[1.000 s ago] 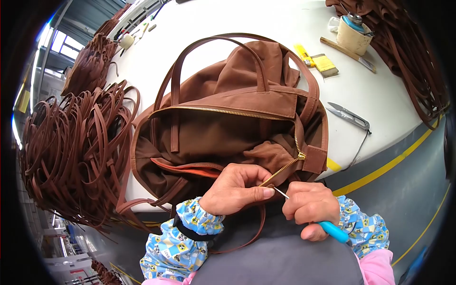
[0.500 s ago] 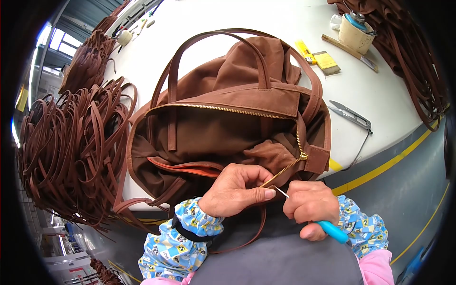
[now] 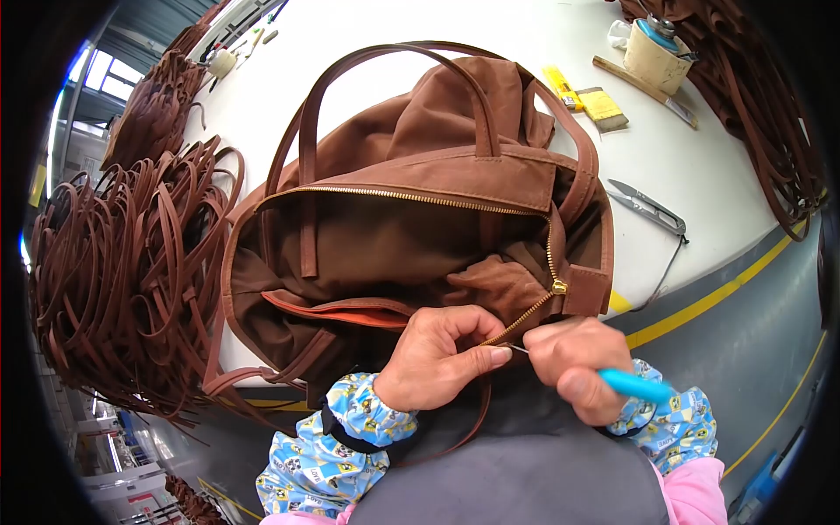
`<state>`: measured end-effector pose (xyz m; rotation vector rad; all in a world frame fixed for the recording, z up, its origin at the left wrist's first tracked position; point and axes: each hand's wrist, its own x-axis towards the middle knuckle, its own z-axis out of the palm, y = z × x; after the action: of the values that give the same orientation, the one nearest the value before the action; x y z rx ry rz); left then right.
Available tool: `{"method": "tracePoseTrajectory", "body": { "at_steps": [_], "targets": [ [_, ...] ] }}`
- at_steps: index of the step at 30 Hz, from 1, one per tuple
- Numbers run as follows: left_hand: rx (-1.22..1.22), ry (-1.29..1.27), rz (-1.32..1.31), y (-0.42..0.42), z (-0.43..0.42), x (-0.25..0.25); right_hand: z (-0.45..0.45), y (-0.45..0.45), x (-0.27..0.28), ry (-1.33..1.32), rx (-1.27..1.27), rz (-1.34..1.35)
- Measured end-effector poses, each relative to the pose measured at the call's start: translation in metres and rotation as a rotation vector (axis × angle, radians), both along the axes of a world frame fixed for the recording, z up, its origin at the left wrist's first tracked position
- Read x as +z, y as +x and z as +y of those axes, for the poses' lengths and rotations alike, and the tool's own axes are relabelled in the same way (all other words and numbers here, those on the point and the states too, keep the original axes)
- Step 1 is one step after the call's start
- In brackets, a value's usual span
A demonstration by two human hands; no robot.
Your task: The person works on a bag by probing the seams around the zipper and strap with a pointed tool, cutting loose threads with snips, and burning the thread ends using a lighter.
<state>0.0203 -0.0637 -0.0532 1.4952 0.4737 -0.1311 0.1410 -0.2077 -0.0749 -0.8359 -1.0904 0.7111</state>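
Grey snips [image 3: 637, 199] on white table [image 3: 367, 24]; wooden-handled tool [image 3: 643, 90] beside cream pot [image 3: 654, 63]; brown straps [image 3: 131, 280] heaped left.

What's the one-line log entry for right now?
left hand: pinching zipper | right hand: gripping blue-handled tool, tip near zipper | bag: open

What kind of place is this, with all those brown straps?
Probably a bag-making workshop: there's an open brown bag, a big heap of straps, and snips on a white table.

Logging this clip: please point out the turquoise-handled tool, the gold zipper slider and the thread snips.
Turquoise-handled tool [image 3: 633, 385], head view: on its handle.
Gold zipper slider [image 3: 559, 287], head view: on its metal body.
Thread snips [image 3: 646, 207], head view: on the metal midsection.
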Motion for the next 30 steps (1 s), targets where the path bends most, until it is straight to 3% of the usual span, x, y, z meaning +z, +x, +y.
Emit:
{"method": "tracePoseTrajectory", "body": {
  "at_steps": [1, 3, 5, 7, 8, 11, 19, 27, 30],
  "targets": [
    [0.002, 0.032, -0.012, 0.000, -0.001, 0.000, -0.001, 0.002, 0.000, -0.002, 0.000, 0.001],
    [0.000, 0.049, -0.030, 0.000, -0.002, -0.002, -0.005, 0.006, 0.003, -0.231, 0.124, 0.359],
    [-0.002, 0.066, -0.049, 0.001, -0.002, -0.005, -0.003, 0.006, 0.006, -0.267, 0.110, 0.331],
    [-0.002, 0.178, -0.052, 0.002, -0.004, -0.009, -0.001, 0.005, 0.011, -0.332, 0.034, 0.069],
    [-0.006, 0.180, -0.056, 0.003, -0.004, -0.010, -0.003, 0.007, 0.004, -0.387, 0.060, 0.114],
    [-0.024, 0.238, -0.062, 0.005, -0.004, -0.007, -0.001, 0.006, -0.001, -0.353, 0.070, 0.381],
    [-0.150, 0.485, -0.146, 0.008, -0.004, -0.005, -0.004, -0.008, -0.006, -0.282, -0.124, 0.379],
    [-0.117, 0.438, -0.221, 0.008, -0.005, -0.007, -0.009, -0.009, 0.000, -0.087, -0.120, 0.453],
    [-0.135, 0.445, -0.200, 0.008, -0.004, -0.003, -0.016, -0.005, -0.001, -0.166, -0.111, 0.352]
  ]
}}
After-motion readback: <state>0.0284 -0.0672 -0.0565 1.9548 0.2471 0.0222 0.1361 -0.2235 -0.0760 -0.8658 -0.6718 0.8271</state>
